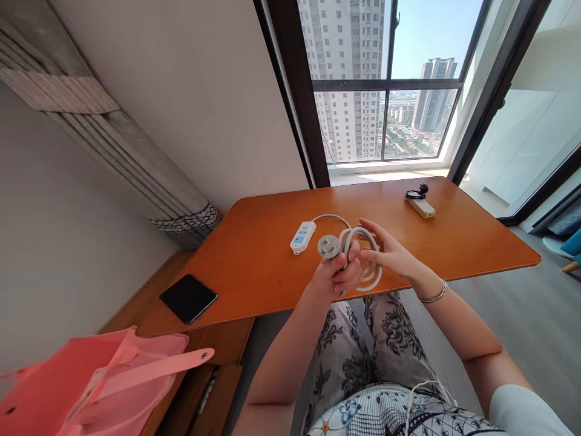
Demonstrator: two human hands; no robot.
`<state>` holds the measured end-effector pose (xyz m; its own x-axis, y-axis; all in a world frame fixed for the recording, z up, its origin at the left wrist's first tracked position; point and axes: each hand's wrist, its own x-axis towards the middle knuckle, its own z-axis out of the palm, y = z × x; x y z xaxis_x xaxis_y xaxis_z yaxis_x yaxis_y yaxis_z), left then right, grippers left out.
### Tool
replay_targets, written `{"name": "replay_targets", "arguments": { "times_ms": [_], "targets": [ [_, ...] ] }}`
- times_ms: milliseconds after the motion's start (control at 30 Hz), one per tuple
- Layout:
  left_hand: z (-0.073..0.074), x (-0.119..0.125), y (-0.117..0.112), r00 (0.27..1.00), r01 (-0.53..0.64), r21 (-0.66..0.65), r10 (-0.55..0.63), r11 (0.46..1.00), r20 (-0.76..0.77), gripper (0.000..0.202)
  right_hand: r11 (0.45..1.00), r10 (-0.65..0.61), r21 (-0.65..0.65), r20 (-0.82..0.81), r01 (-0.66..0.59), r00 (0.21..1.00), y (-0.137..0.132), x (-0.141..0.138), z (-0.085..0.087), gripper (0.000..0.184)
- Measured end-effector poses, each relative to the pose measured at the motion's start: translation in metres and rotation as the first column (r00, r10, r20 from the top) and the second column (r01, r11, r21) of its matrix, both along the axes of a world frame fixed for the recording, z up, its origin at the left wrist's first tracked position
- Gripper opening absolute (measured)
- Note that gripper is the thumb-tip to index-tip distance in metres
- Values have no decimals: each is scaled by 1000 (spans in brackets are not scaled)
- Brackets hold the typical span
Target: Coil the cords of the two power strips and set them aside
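Observation:
My left hand [334, 275] is closed around a coiled white power cord [373, 280] and the base of its plug [328, 246], whose prongs face up and to the left. My right hand [385, 249] is at the right side of the coil, fingers spread and curved around the loops; whether the fingertips touch the cord I cannot tell. From the coil, the cord runs back to a white power strip [303, 237] with blue socket faces, which lies on the brown table [267, 266] to the left of my hands.
A black tablet [188, 298] lies at the table's left end. At the back right sits a pale box-shaped block [422, 208] with a black coiled cable [417, 192] on it. A pink bag [113, 381] is at the lower left. Beyond the table is a window [385, 85].

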<state>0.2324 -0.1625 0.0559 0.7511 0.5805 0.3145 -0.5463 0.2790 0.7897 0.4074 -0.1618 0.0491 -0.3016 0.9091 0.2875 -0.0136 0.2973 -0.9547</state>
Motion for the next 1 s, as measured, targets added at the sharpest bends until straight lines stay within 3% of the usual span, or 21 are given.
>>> {"name": "replay_targets", "arguments": {
  "times_ms": [100,233,333,500,667,733,800,900,1000],
  "targets": [
    [3,-9,1,1000,13,3,-13,1000,3,45,964,163,-191,-115,-183,980,-3,-1,-5,52],
    [2,-14,0,998,-51,-45,53,998,33,43,950,83,-262,-310,-169,947,-14,-6,-5,52],
    [0,-14,-3,997,-61,-80,64,995,44,46,930,75,-290,-451,-226,889,-19,-9,-2,55],
    [-6,-9,-8,998,53,6,-53,999,38,43,892,137,-314,-499,-326,855,-18,-11,-1,62],
    [0,-5,-12,997,-55,25,54,998,58,40,894,62,-338,-556,-294,829,-16,-11,-4,55],
    [3,-7,-12,998,-18,19,16,1000,68,47,899,97,-312,-543,-307,834,-16,-7,-3,51],
    [6,-10,-10,996,59,2,-59,998,66,49,884,215,-277,-475,-376,853,-14,0,0,48],
    [5,-10,-7,985,168,-25,-168,986,-34,47,867,353,-244,-314,-434,881,-10,8,9,43],
    [1,-5,-9,962,190,-27,-192,981,-194,43,954,253,-127,-148,-272,956,-10,9,20,49]
  ]
}}
